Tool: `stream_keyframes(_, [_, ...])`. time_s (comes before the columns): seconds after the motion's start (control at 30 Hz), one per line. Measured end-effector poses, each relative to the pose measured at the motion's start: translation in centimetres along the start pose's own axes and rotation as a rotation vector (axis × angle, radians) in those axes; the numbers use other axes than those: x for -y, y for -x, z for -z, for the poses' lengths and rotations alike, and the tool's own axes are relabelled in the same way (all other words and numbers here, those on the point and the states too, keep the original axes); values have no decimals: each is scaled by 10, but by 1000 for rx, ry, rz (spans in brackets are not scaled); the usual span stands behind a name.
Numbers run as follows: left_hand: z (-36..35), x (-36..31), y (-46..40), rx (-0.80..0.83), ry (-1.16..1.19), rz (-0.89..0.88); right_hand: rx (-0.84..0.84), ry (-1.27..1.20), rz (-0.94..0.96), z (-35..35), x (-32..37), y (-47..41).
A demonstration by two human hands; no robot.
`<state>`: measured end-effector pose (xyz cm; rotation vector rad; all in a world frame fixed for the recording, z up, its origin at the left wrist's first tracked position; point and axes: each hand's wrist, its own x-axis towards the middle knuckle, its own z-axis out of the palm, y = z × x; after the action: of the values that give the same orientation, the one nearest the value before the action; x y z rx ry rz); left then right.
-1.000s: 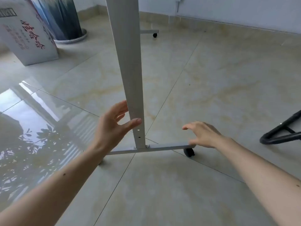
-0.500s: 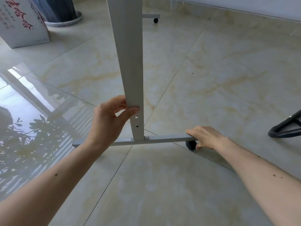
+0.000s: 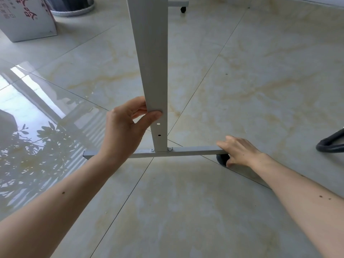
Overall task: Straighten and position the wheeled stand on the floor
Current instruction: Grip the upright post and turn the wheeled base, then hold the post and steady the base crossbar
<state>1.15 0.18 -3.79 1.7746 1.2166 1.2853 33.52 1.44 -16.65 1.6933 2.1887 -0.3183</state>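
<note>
The wheeled stand has a flat grey-white upright post [image 3: 150, 58] bolted to a horizontal foot bar [image 3: 189, 152] close to the tiled floor. My left hand [image 3: 126, 127] grips the post low down, thumb across its front face just above two small holes. My right hand [image 3: 238, 151] rests on the right end of the foot bar, fingers over the bar and thumb against the black caster wheel [image 3: 221, 158] beneath it. A second foot bar with another caster [image 3: 183, 9] shows far behind the post. The bar's left end sticks out past my left wrist.
A white printed carton [image 3: 26, 19] stands at the upper left, with a round white base [image 3: 74, 10] of a dark object behind it. A black curved tube frame [image 3: 331, 144] lies on the floor at the right edge. The glossy tiles reflect a window and foliage on the left.
My left hand closed around the post from an open reach. My right hand came down onto the bar's right end and wrapped over the caster. The view tilted further down.
</note>
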Motion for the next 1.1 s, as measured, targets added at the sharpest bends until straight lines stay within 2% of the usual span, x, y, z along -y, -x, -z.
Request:
stream_keyframes(0.27, [4,-3,-1,28,-29,37,-51,83,-23,9,11,6])
stream_keyframes(0.33, [7,-6,-3,59,-24,51,-100,22,-51,18,19,11])
stream_keyframes(0.43, [13,-8,-6,126,-3,70,-231,-205,-47,41,39,18])
stream_keyframes(0.53, [21,-8,-6,206,-4,83,-384,-534,20,75,68,27])
stream_keyframes(0.63, [31,2,-3,239,-59,123,-418,-818,134,109,101,38])
stream_keyframes(0.77, [55,27,2,181,-211,243,-498,-930,235,147,134,49])
stream_keyframes(0.9, [85,58,9,205,-416,361,-584,-976,262,165,154,47])
stream_keyframes(1.0, [101,85,14,310,-584,450,-639,-988,229,167,162,44])
stream_keyframes(1.1, [106,111,20,482,-808,486,-676,-953,219,167,163,42])
